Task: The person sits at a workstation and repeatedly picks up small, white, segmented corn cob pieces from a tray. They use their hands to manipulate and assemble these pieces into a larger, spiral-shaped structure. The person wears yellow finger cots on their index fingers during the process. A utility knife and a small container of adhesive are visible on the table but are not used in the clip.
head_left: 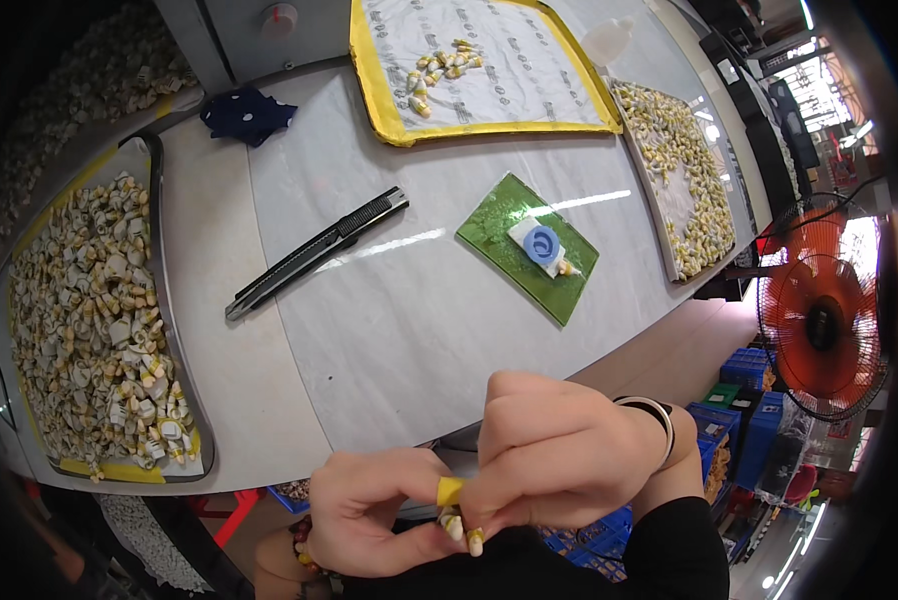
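My left hand [374,510] and my right hand [559,455] meet low in the view, over the table's near edge. Both are closed in a pinch. A small white-and-yellow molded piece [452,525] shows at my left fingertips. Close beside it, a second white-and-yellow piece [476,543] pokes out below my right fingertips. A yellow band [451,490] covers the tip of my left index finger. Fingers hide much of both pieces. Farther off lies a green glass-like plate [499,230], bearing a white block with a blue round top [541,243] and another small piece.
A black utility knife [319,250] lies left of the plate. Trays heaped with small pieces stand at left [206,425] and right [659,215]. A yellow-edged cloth-lined tray [529,60] holds several pieces at the back. A dark-blue cloth [247,115] and orange fan [822,320] are also visible.
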The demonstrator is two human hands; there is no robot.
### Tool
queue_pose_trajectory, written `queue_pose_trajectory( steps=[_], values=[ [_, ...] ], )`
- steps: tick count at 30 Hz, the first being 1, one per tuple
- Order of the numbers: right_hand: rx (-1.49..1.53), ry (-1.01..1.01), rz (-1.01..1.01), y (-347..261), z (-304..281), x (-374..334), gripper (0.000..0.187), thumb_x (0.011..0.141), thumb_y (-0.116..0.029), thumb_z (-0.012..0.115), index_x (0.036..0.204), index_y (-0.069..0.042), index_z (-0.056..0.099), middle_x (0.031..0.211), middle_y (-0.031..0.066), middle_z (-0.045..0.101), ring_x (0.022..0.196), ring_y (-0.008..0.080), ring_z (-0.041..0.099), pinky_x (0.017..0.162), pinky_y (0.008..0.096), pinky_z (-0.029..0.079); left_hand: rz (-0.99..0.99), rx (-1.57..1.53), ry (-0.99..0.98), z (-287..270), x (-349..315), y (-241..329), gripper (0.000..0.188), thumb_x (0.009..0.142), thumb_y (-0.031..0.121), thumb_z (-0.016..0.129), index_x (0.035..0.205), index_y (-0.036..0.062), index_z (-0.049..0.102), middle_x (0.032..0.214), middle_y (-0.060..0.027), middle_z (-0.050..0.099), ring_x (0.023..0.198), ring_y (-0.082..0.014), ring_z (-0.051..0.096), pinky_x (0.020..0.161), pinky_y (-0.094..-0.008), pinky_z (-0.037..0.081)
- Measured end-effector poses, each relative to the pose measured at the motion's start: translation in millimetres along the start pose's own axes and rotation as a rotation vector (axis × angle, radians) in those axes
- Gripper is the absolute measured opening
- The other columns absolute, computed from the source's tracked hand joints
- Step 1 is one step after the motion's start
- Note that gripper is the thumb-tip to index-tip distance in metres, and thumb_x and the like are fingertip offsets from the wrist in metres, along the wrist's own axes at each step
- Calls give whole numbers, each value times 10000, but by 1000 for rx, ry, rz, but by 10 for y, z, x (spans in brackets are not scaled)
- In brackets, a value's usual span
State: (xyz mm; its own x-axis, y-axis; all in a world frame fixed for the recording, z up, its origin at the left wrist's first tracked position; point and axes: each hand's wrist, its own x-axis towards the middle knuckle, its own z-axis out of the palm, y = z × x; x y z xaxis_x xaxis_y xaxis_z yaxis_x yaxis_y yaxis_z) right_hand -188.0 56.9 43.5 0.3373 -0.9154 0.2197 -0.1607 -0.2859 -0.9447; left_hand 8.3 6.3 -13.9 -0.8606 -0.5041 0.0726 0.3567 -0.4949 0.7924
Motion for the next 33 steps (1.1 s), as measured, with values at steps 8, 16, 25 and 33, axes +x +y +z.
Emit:
queue_pose_trajectory(
  steps=[8, 16, 25, 33],
  values=[
    [281, 56, 66, 131, 25, -73, 123, 801, -78, 702, 908, -38, 655, 817, 50, 576, 685, 190, 504, 602, 283, 386, -77, -138, 10, 13, 4, 21, 195, 816, -21, 667, 989, -84, 604, 872, -130, 639, 800, -170, 613, 722, -270, 475],
    [225, 27, 110, 83, 13, -75, 118, 780, -70, 726, 872, -42, 659, 780, 39, 592, 666, 189, 523, 574, 285, 395, -122, -200, -42, 25, 27, 4, 173, 819, -18, 666, 973, -70, 606, 881, -115, 644, 839, -158, 620, 774, -277, 485],
    [37, -71, -17, -34, -19, -46, 175, 746, -154, 776, 867, -62, 688, 777, 1, 607, 637, 170, 532, 540, 279, 398, -37, 1012, -300, -106, -87, 946, 267, 753, 159, 734, 972, 29, 653, 794, -50, 642, 689, -193, 628, 607, -289, 504],
    [-136, 203, 20, -93, -122, -364, 201, 715, -119, 780, 888, -65, 695, 739, 23, 598, 639, 158, 540, 533, 268, 409, 46, 2053, 412, -947, 254, 2309, 342, 770, 157, 676, 1084, 39, 614, 1040, -84, 601, 959, -188, 551, 785, -331, 445]
  ],
)
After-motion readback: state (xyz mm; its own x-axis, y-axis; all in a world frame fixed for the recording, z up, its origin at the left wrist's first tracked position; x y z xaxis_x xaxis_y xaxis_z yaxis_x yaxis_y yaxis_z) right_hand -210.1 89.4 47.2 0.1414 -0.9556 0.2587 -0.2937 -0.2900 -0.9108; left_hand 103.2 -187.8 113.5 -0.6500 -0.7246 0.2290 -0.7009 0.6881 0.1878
